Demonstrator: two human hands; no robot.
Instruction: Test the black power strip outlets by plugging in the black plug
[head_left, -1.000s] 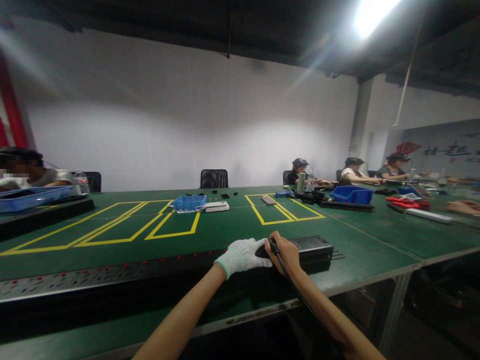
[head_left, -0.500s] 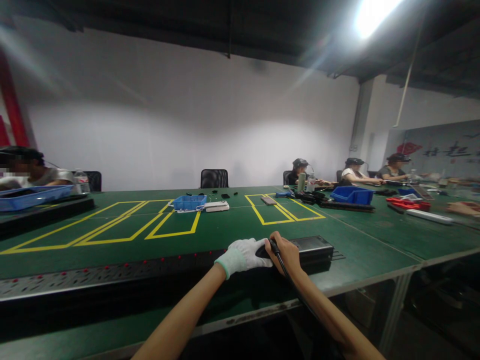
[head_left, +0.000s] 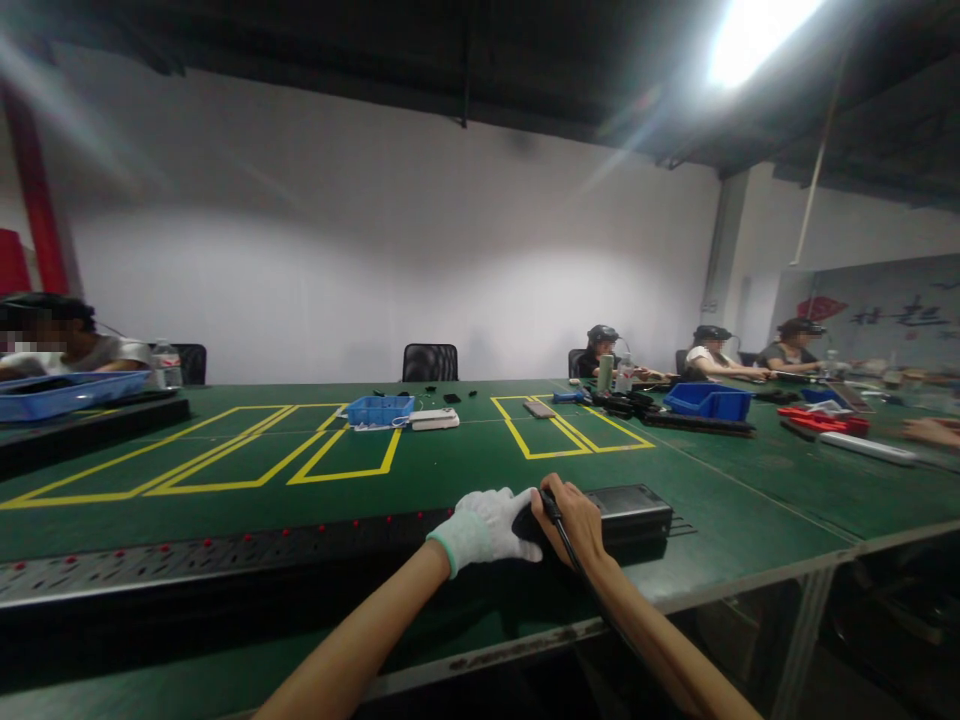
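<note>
My left hand [head_left: 487, 530], in a white glove with a mint cuff, curls at the right part of a long black metal strip [head_left: 225, 558] studded with small red parts. Its thumb and fingers close on a black part [head_left: 526, 518] whose kind is mostly hidden. My bare right hand [head_left: 571, 518] touches the glove and is closed on a black cable [head_left: 564, 535], which runs down along the forearm. The fingertips cover where the cable ends. Just right of that hand lies a glossy black box-like end [head_left: 630, 508] with thin prongs or wires [head_left: 682, 526] sticking out.
Yellow tape outlines [head_left: 345, 475] mark the green table [head_left: 450, 455]. Beyond are a light-blue basket [head_left: 381, 410], a white device [head_left: 435, 419], a phone-like slab [head_left: 538, 409] and a blue bin [head_left: 709, 402]. Co-workers sit at left and far right. The table's front edge [head_left: 525, 645] is close.
Both hands hold nearly the same pose at the strip. The whole view has shifted slightly, and the gloved thumb looks a little more spread from the fingers.
</note>
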